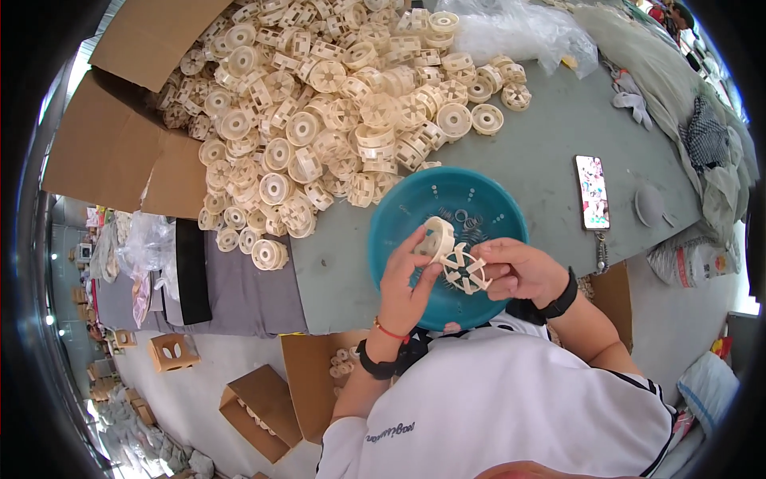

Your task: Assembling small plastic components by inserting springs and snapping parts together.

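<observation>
My left hand (401, 289) is closed around a round cream plastic housing (437, 236), its thumb and fingers on the rim. My right hand (523, 273) pinches a cream plastic ring with spokes and slots (477, 275) by its right side. Both parts are held over a teal plastic basin (384, 239), side by side; whether their edges touch I cannot tell. Loose metal springs (472, 220) lie on the bottom of the basin, partly hidden by my hands and the parts.
A large heap of similar cream parts (327, 104) covers the far left of the grey-green table (542, 136), spilling beside an open cardboard box (120, 144). To the right lie a phone (592, 191) and a grey cup-shaped piece (650, 206). Clear plastic bags (519, 32) rest behind.
</observation>
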A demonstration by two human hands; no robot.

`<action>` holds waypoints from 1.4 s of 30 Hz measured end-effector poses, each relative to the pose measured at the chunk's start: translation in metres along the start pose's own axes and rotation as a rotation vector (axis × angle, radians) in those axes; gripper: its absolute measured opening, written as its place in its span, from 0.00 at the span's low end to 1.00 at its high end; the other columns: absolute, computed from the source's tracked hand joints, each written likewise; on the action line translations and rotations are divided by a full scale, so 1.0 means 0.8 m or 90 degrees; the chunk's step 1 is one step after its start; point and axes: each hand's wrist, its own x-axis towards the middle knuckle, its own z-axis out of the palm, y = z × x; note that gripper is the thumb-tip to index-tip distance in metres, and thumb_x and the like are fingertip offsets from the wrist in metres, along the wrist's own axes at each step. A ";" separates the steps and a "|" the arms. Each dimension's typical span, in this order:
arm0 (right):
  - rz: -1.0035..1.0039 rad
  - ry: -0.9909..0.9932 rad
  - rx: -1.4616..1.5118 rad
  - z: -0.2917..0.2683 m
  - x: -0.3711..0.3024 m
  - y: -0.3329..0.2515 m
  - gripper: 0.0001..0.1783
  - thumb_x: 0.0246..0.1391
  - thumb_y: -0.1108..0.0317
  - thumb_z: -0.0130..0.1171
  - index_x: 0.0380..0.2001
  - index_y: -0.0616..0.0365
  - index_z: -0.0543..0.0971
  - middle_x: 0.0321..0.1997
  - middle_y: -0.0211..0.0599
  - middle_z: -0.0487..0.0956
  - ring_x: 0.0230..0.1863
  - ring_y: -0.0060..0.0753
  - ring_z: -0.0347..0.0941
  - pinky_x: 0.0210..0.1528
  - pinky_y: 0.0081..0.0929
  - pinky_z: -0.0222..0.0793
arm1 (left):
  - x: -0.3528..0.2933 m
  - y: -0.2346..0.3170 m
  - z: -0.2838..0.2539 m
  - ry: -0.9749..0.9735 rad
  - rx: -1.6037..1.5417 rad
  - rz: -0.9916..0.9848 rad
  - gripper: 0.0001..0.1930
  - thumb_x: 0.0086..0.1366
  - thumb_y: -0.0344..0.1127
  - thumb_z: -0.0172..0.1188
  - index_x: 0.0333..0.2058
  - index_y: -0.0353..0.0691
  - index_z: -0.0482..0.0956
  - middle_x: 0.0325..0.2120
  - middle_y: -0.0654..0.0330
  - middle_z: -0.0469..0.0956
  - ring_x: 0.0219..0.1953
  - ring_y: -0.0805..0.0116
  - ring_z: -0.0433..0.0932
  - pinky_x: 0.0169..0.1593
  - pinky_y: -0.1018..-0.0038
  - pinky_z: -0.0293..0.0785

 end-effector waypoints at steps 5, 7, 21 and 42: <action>-0.019 -0.063 0.048 0.001 -0.002 0.014 0.10 0.59 0.62 0.48 0.30 0.57 0.68 0.16 0.17 0.55 0.14 0.09 0.50 0.15 0.11 0.45 | -0.008 0.000 -0.007 -0.023 -0.420 -0.177 0.08 0.62 0.34 0.55 0.37 0.36 0.74 0.47 0.54 0.73 0.48 0.69 0.70 0.52 0.73 0.64; -0.145 -0.027 -0.024 -0.011 -0.013 0.005 0.10 0.58 0.63 0.48 0.32 0.60 0.69 0.17 0.19 0.57 0.14 0.08 0.51 0.14 0.11 0.45 | -0.022 -0.009 -0.028 0.003 -0.419 -0.226 0.08 0.63 0.33 0.53 0.38 0.35 0.74 0.44 0.56 0.74 0.46 0.73 0.70 0.50 0.76 0.64; -0.032 0.539 -0.732 -0.113 -0.200 0.006 0.10 0.55 0.67 0.54 0.31 0.65 0.74 0.17 0.23 0.68 0.16 0.12 0.59 0.17 0.16 0.54 | -0.187 -0.083 -0.198 0.170 0.300 -0.510 0.17 0.59 0.41 0.56 0.39 0.32 0.73 0.35 0.49 0.77 0.41 0.55 0.75 0.45 0.67 0.69; -0.342 0.231 -0.844 0.021 -0.038 0.014 0.13 0.53 0.69 0.55 0.42 0.63 0.73 0.26 0.35 0.73 0.27 0.22 0.68 0.30 0.20 0.64 | -0.005 -0.023 -0.103 0.123 -0.673 -0.190 0.24 0.68 0.47 0.37 0.54 0.36 0.62 0.51 0.53 0.68 0.50 0.59 0.71 0.49 0.65 0.71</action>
